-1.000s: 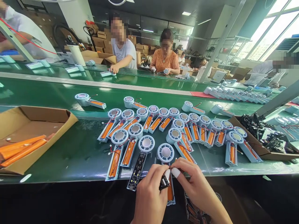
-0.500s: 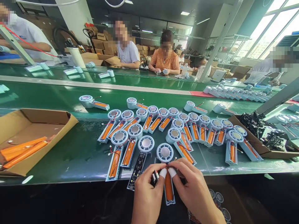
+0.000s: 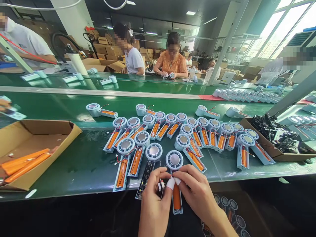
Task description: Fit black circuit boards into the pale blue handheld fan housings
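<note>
Left hand (image 3: 154,200) pinches a small black circuit board (image 3: 161,187); right hand (image 3: 195,191) presses fingertips on the fan housing (image 3: 175,179). Housing lies at the green tabletop (image 3: 81,164) near edge, orange battery (image 3: 176,197) seated in its handle.

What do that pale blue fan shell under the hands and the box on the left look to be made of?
Fan shell: probably moulded plastic, pale blue, smooth with a slight sheen. Box: brown corrugated cardboard, matte, with folded flaps. The orange cell in the shell looks wrapped in glossy film.
</note>
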